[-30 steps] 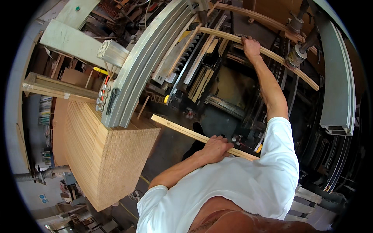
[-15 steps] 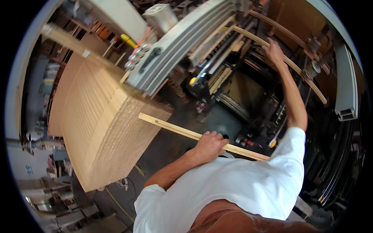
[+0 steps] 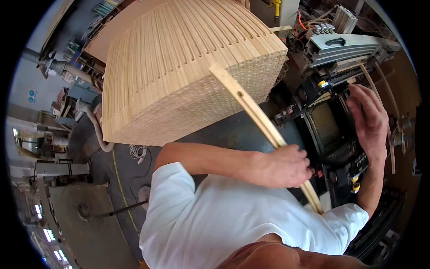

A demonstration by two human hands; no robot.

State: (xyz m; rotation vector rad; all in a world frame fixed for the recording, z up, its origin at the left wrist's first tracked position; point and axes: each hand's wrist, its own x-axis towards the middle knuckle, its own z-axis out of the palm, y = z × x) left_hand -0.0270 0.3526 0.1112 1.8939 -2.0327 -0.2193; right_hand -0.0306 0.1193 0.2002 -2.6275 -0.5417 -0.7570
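Observation:
A pale wooden strip (image 3: 253, 111) with a hole near its far end and a groove along it is gripped in my left hand (image 3: 280, 167), around its lower half. It slants from the edge of a large stack of similar grooved strips (image 3: 179, 58) down to the front of my white shirt. Whether its far end touches the stack, I cannot tell. My right hand (image 3: 369, 116) is raised over the right side of a dark machine (image 3: 324, 127), fingers loosely bent and apart, with nothing seen in it. Near that hand, thin wooden strips (image 3: 371, 85) stand behind the machine.
Grey metal profiles (image 3: 340, 50) with a black handle sit at the back right. A white cable (image 3: 138, 152) and a yellow line (image 3: 117, 172) lie on the dark floor at left. A grey hose (image 3: 96, 127) runs down beside the stack, and a flat board (image 3: 85, 224) is at lower left.
My view has turned left toward the stack. My right hand has come off the wooden strip at the machine. My left hand still grips its strip, now at a steeper slant.

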